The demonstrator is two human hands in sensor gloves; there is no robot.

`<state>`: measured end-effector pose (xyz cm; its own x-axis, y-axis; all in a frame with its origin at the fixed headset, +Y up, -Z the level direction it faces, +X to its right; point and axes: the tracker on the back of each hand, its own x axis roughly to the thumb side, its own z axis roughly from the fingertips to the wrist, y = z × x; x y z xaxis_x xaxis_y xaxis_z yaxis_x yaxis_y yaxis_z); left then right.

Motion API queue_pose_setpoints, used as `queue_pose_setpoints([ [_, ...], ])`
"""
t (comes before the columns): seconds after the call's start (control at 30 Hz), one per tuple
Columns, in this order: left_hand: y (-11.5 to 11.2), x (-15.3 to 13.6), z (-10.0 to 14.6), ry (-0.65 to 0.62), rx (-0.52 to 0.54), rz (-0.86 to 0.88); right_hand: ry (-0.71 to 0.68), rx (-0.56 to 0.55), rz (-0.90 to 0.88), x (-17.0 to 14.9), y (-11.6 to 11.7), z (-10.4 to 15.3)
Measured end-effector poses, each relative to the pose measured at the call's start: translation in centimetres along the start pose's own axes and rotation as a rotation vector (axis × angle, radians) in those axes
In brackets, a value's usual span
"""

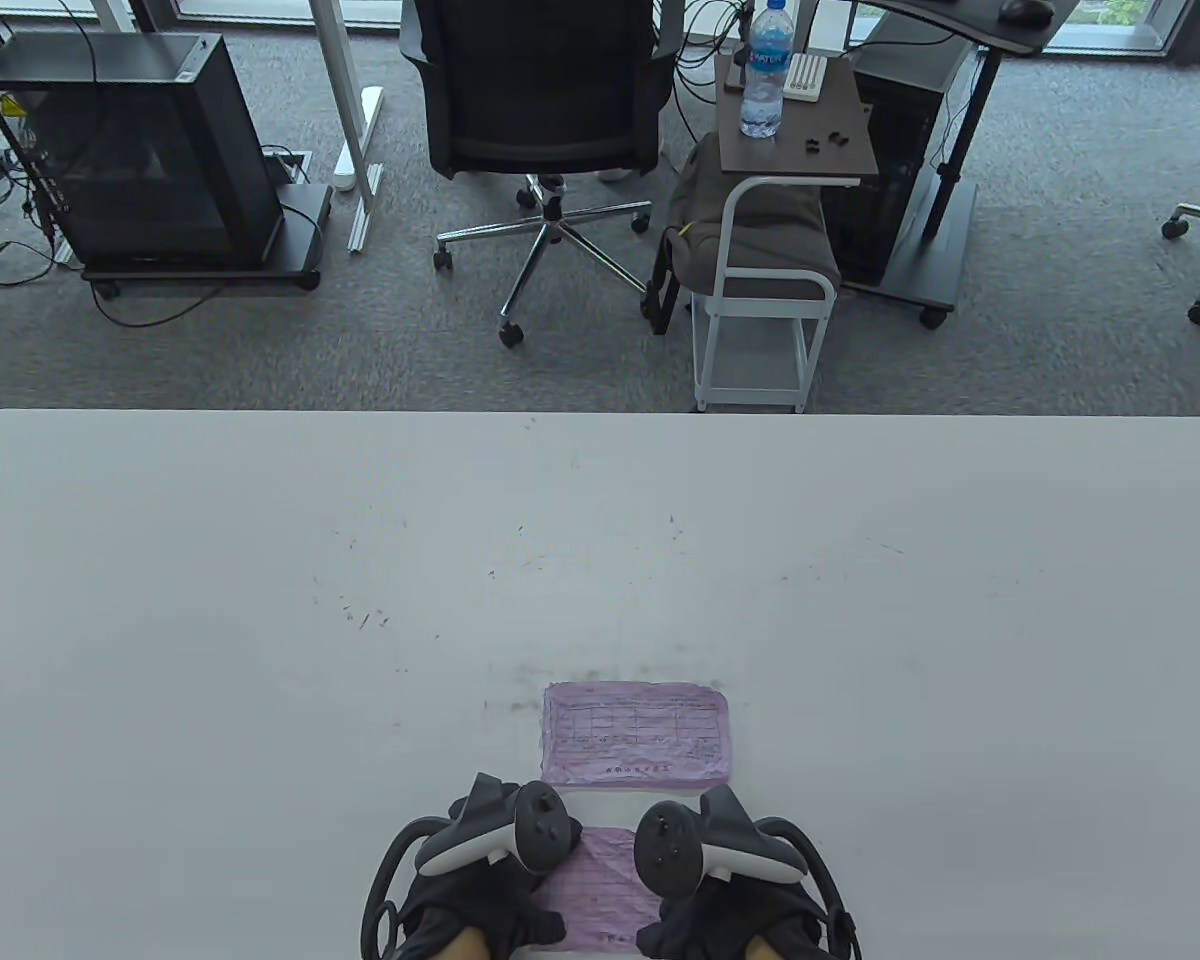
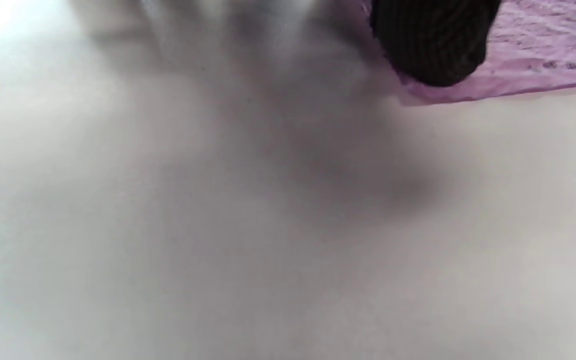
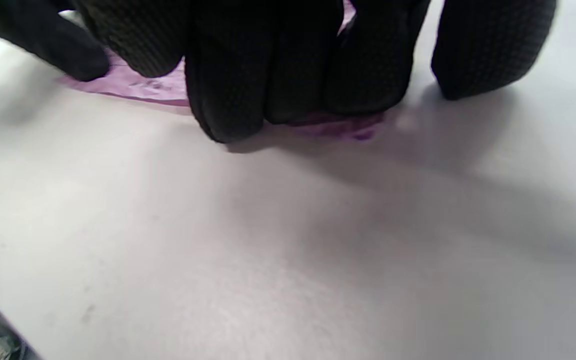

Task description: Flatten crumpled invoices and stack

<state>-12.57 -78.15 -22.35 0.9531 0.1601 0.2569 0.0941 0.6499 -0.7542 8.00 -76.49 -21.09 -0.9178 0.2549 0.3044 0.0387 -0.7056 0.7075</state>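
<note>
Table view shows both hands, left and right, at the bottom centre, pressing a pink invoice onto the tabletop, likely to smooth it. Whether either grip is spread or pinching, I cannot tell. Just above lies a flattened invoice, probably starting the stack.

Flattened invoice laid on the tabletop near its front edge, second invoice just before it, flanked by the left hand and right hand, office chair and side table set behind the tabletop, water bottle stood on the side table.
</note>
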Motion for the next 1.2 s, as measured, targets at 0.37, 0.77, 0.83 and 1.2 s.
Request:
queue_pose_setpoints([
  [0.37,0.1,0.1,0.0,0.003,-0.006,0.003,-0.101,-0.525,0.0,0.0,-2.4,3.3],
  [0.77,0.1,0.0,0.0,0.01,-0.012,-0.004,-0.271,-0.119,0.251,5.4,1.9,-1.0],
  [0.83,0.1,0.0,0.0,0.013,-0.014,-0.005,-0.264,-0.152,0.2,5.1,1.6,-1.0],
  [1.2,0.0,0.1,0.1,0.022,-0.016,-0.002,0.002,-0.171,0.163,3.4,0.6,-0.9],
])
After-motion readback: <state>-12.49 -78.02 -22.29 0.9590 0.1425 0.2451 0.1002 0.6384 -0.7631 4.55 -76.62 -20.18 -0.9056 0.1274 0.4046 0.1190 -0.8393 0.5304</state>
